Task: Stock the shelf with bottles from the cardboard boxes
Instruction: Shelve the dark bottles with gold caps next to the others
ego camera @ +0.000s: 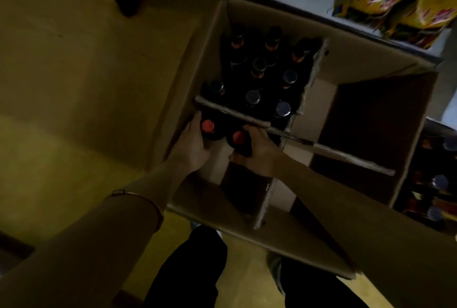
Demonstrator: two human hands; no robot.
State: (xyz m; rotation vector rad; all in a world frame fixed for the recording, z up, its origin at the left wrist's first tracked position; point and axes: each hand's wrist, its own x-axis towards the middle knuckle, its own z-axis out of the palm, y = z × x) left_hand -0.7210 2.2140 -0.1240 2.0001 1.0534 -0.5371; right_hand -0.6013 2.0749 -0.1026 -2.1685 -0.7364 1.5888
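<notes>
Each hand grips a red-capped bottle in the cardboard box: left hand, right hand. Nine-odd bottles wait behind the divider (other compartments look emptied), so it's roughly midway.

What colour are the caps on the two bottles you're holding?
Red, on both bottles; the head view shows it.
</notes>
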